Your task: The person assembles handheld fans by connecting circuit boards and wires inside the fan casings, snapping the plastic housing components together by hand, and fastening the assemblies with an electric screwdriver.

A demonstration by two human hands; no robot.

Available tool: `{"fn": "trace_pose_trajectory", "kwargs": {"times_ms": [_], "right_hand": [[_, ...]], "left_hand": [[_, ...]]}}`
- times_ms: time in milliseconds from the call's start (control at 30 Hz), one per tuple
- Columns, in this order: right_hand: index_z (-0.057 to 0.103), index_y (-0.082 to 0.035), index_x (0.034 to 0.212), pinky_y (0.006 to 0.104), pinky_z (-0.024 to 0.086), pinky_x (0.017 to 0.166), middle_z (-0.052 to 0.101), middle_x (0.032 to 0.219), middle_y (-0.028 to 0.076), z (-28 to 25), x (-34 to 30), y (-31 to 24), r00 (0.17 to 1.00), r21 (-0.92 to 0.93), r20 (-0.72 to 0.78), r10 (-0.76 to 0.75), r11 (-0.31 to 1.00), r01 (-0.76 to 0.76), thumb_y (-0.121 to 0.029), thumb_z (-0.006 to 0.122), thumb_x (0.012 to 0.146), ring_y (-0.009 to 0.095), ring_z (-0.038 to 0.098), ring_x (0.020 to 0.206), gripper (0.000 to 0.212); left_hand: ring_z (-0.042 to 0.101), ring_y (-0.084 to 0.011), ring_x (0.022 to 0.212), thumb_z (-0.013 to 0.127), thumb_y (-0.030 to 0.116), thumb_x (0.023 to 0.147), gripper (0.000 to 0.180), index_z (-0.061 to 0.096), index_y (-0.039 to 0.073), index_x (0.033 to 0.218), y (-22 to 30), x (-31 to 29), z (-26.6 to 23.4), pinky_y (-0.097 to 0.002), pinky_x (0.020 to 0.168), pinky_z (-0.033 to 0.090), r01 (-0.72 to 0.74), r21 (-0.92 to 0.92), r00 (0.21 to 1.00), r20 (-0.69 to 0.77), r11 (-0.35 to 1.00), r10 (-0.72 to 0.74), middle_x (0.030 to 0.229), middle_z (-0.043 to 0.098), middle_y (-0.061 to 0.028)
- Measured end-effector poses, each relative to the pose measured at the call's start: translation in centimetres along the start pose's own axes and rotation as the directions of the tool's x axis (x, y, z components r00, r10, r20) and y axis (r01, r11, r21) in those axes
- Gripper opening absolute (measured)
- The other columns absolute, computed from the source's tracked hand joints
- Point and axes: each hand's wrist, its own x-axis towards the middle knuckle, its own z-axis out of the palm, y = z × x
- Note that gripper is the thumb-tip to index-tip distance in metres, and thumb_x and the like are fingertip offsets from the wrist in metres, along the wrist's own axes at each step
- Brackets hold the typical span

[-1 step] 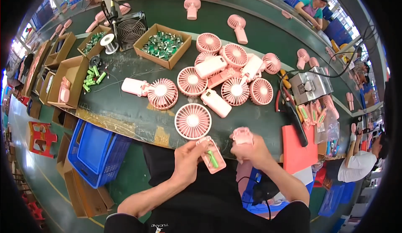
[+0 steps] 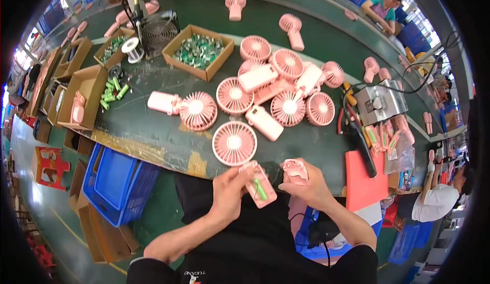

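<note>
My left hand (image 2: 227, 188) is closed on a pink handheld fan (image 2: 235, 143) at the table's front edge. The fan's round grille points away from me, and its handle lies uncovered, with a green battery cell (image 2: 261, 190) and a dark wire inside. To the right, my right hand (image 2: 312, 186) grips a pink plastic shell piece (image 2: 296, 170), its fingers wrapped round the lower side. The piece is held apart from the fan; part of it is hidden by the fingers. Just beyond sit a pile of pink fans (image 2: 288, 106) and one more fan (image 2: 198, 110) on its own.
Cardboard boxes hold green circuit boards (image 2: 200, 50) and a pink part (image 2: 78, 107). Loose green cells (image 2: 114, 91), a solder spool (image 2: 132, 50) and a small black blower (image 2: 159, 32) stand left. A soldering iron (image 2: 361, 149), metal device (image 2: 378, 104) and red pad (image 2: 366, 181) lie right. Co-workers sit beyond.
The pink shell piece in my right hand has tilted, showing more of its edge and hollow. The fan handle in my left hand has shifted slightly up. Both hands keep their hold.
</note>
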Motion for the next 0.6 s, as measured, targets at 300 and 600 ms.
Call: {"fn": "trace_pose_trajectory", "kwargs": {"times_ms": [300, 600], "right_hand": [[0.063, -0.001, 0.104, 0.0339, 0.050, 0.064, 0.065, 0.100, 0.011, 0.3, 1.9, -2.1, 0.575, -0.464, 0.383, -0.723, 0.388, 0.796, -0.008, 0.077, 0.061, 0.028, 0.062, 0.075, 0.046], [0.063, 0.001, 0.095, 0.0298, 0.046, 0.064, 0.059, 0.088, 0.010, 2.8, 3.9, -2.8, 0.315, -0.484, 0.572, -0.757, -0.002, 0.875, -0.013, 0.063, 0.070, 0.020, 0.058, 0.078, 0.029]], "left_hand": [[0.061, -0.0072, 0.071, 0.062, 0.013, 0.093, 0.019, 0.068, -0.005, 0.096, 2.7, 0.8, 1.0, -0.0239, 0.059, 0.048, 0.025, 0.124, 0.995, 0.093, 0.992, -0.037, 0.082, 0.068, -0.0045], [0.057, -0.0046, 0.070, 0.064, 0.012, 0.092, 0.018, 0.069, -0.004, 0.099, 1.7, 0.7, -0.5, -0.0214, 0.060, 0.045, -0.111, 0.202, 0.993, 0.072, 0.973, 0.098, 0.084, 0.068, -0.0027]]}}
